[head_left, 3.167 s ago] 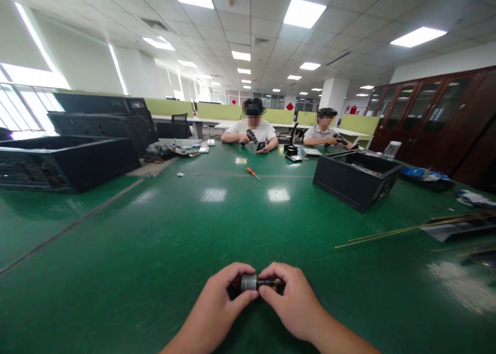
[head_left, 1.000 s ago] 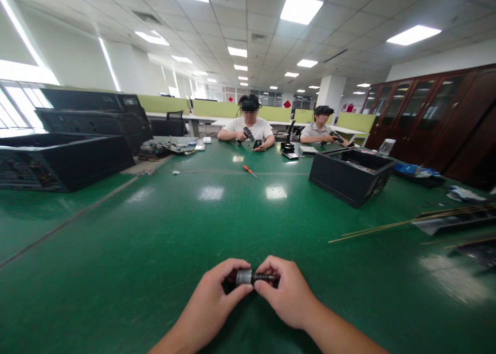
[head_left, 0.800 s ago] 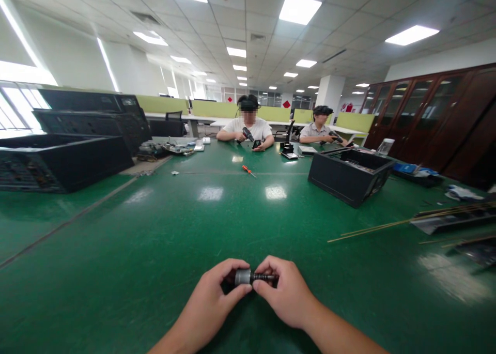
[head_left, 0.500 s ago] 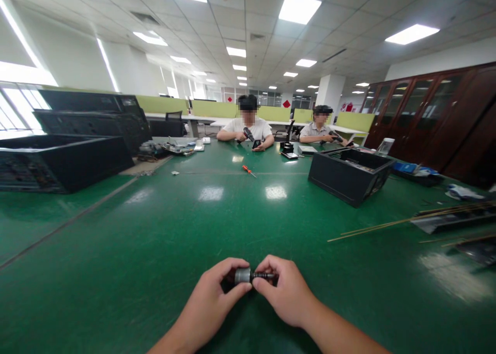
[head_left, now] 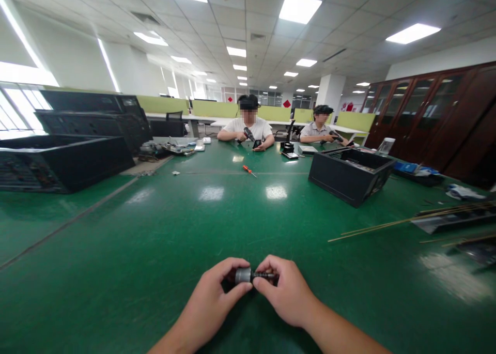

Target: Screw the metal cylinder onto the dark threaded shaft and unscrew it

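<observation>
Low in the middle of the view, both my hands meet over the green table [head_left: 155, 230]. My left hand [head_left: 215, 299] pinches a small grey metal cylinder [head_left: 243, 275] between thumb and fingers. My right hand [head_left: 284, 292] is closed on the dark threaded bolt [head_left: 263, 275] that sticks out of the cylinder's right end. The two parts are joined end to end and held just above the tabletop.
A black open case [head_left: 351, 175] stands at mid right, and black cases [head_left: 65, 160] are stacked at the left. An orange screwdriver [head_left: 248, 170] lies far ahead. Thin rods [head_left: 387, 227] and dark panels lie at the right. Two people sit at the far end holding tools.
My hands keep the same grip on the cylinder and bolt. The view has shifted a little, so everything sits slightly higher and left than 3 seconds ago.
</observation>
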{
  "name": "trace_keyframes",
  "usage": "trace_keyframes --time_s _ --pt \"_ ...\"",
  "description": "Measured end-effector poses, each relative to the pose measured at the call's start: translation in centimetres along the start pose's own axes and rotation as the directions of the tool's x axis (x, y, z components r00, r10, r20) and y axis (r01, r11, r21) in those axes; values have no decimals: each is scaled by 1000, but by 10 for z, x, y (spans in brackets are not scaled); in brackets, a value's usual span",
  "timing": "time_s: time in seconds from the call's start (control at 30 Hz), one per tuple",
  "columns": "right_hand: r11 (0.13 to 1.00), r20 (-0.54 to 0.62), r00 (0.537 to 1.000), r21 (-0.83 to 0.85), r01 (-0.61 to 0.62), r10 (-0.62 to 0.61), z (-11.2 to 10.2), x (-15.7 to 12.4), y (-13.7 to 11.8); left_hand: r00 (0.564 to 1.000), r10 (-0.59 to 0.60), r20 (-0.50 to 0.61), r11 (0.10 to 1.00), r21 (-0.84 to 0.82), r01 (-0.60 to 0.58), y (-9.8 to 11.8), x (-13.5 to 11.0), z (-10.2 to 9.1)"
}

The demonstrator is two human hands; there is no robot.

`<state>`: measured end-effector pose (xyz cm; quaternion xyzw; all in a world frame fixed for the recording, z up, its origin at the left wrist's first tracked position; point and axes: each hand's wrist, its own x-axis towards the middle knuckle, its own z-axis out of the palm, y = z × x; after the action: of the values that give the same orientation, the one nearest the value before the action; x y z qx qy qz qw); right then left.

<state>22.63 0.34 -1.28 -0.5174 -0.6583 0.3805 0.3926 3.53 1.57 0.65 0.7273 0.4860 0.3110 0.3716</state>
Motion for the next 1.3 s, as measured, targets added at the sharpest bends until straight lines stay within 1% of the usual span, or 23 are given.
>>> trace_keyframes --time_s 0.3,0.7,0.9,1.03,1.3 --pt "1000 -3 1000 -5 1 -1 0 1 0 1000 -11 9 1000 4 11 0 -1 0" --pt "1000 -16 1000 8 20 -19 0 1 0 999 -30 -45 999 -16 29 -1 1 -1" --pt "997 -33 998 58 48 -47 9 6 8 998 -33 -56 998 -53 30 -13 4 -2" --pt "997 -61 997 58 57 -53 15 11 13 996 -38 -79 997 -70 33 -19 7 -2" --pt "997 -76 996 66 50 -45 12 9 9 996 -43 -73 996 -83 37 -11 4 -4"
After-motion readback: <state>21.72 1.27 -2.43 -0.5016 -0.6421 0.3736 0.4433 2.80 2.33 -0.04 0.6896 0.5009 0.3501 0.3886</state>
